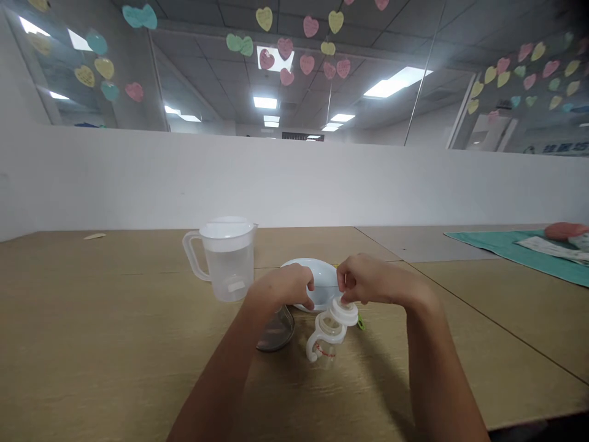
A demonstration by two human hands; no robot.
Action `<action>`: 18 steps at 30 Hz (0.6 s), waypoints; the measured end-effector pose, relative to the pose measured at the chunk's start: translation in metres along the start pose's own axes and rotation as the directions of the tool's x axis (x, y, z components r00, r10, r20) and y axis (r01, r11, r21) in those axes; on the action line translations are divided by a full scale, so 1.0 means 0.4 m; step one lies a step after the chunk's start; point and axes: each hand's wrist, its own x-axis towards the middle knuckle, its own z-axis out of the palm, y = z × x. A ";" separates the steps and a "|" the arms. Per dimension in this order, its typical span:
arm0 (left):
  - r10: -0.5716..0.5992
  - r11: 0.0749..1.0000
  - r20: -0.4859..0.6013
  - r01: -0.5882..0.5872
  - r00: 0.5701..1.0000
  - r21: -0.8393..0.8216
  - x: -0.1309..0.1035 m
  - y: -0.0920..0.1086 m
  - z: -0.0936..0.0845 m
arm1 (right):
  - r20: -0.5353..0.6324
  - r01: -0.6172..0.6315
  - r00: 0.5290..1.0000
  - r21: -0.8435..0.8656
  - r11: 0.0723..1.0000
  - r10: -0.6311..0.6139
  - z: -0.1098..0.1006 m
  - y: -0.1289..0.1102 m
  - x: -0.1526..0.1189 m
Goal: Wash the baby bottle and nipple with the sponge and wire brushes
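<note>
A clear baby bottle (326, 351) with white side handles and red markings stands on the table, its neck showing. My right hand (363, 277) is closed, fingers pinching the top of a white bottle cap (345, 314). The cap is tilted over the right side of the bottle's mouth; I cannot tell whether they touch. To the left and above the bottle, my left hand (291, 285) is open, thumb and fingers curved with a gap between them. It is in front of a white bowl (315, 265). A see-through round container (278, 334) is partly hidden under my left wrist.
A translucent measuring jug (229, 264) with a handle stands to the left. Part of a green item (361, 321) shows beside the cap. On the far right, a green cloth (506, 245) carries a red item (565, 231). A white wall (294, 184) borders the table's back.
</note>
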 end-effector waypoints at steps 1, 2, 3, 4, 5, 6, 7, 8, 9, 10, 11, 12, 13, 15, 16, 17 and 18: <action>-0.009 1.000 -0.003 0.009 1.000 0.006 0.001 -0.004 0.000 | 0.023 -0.001 1.000 -0.032 0.999 0.001 0.003 -0.003 0.004; -0.017 1.000 -0.003 0.017 1.000 0.014 0.002 -0.006 -0.001 | 0.037 0.006 0.999 -0.059 0.998 -0.004 0.006 -0.005 0.008; -0.023 0.999 -0.001 0.023 1.000 0.022 0.003 -0.008 -0.001 | 0.041 0.018 0.999 -0.079 0.997 -0.015 0.009 -0.006 0.012; -0.025 0.999 0.004 0.025 1.000 0.029 0.004 -0.009 -0.001 | 0.043 0.037 0.999 -0.093 0.995 -0.033 0.012 -0.007 0.015; -0.023 0.999 0.013 0.022 1.000 0.034 0.005 -0.008 -0.001 | 0.045 0.057 0.998 -0.099 0.993 -0.053 0.015 -0.008 0.018; -0.016 0.999 0.023 0.015 1.000 0.035 0.006 -0.007 -0.001 | 0.048 0.077 0.996 -0.100 0.992 -0.073 0.018 -0.008 0.020; -0.005 0.999 0.033 0.004 0.999 0.035 0.006 -0.005 0.000 | 0.051 0.095 0.995 -0.096 0.991 -0.091 0.022 -0.009 0.022; 0.008 0.999 0.040 -0.010 0.999 0.034 0.006 -0.003 0.000 | 0.052 0.113 0.993 -0.087 0.990 -0.109 0.026 -0.009 0.024; 0.022 0.999 0.044 -0.023 0.999 0.033 0.005 -0.001 0.000 | 0.050 0.129 0.991 -0.076 0.989 -0.126 0.031 -0.009 0.025; 0.034 0.999 0.048 -0.036 0.998 0.032 0.005 0.000 0.000 | 0.047 0.147 0.988 -0.065 0.987 -0.144 0.036 -0.009 0.027; 0.045 0.998 0.050 -0.047 0.998 0.032 0.004 0.001 0.000 | 0.043 0.165 0.986 -0.053 0.985 -0.163 0.042 -0.009 0.029; 0.060 0.998 0.052 -0.061 0.997 0.030 0.004 0.001 0.000 | 0.044 0.183 0.982 -0.039 0.982 -0.182 0.048 -0.008 0.031; 0.078 0.996 0.052 -0.080 0.996 0.029 0.005 -0.001 0.001 | 0.046 0.202 0.978 -0.021 0.979 -0.201 0.055 -0.005 0.033; 0.128 0.991 0.051 -0.129 0.991 0.025 0.007 -0.004 0.003 | 0.042 0.250 0.967 0.045 0.967 -0.252 0.071 0.005 0.037; 0.158 0.987 0.048 -0.159 0.986 0.021 0.009 -0.006 0.004 | 0.028 0.276 0.960 0.095 0.956 -0.280 0.081 0.013 0.039; 0.188 0.982 0.045 -0.188 0.981 0.012 0.012 -0.008 0.006 | 0.005 0.305 0.951 0.153 0.940 -0.309 0.091 0.023 0.039; 0.214 0.977 0.044 -0.214 0.976 0.001 0.014 -0.009 0.008 | -0.024 0.328 0.944 0.214 0.920 -0.330 0.102 0.034 0.038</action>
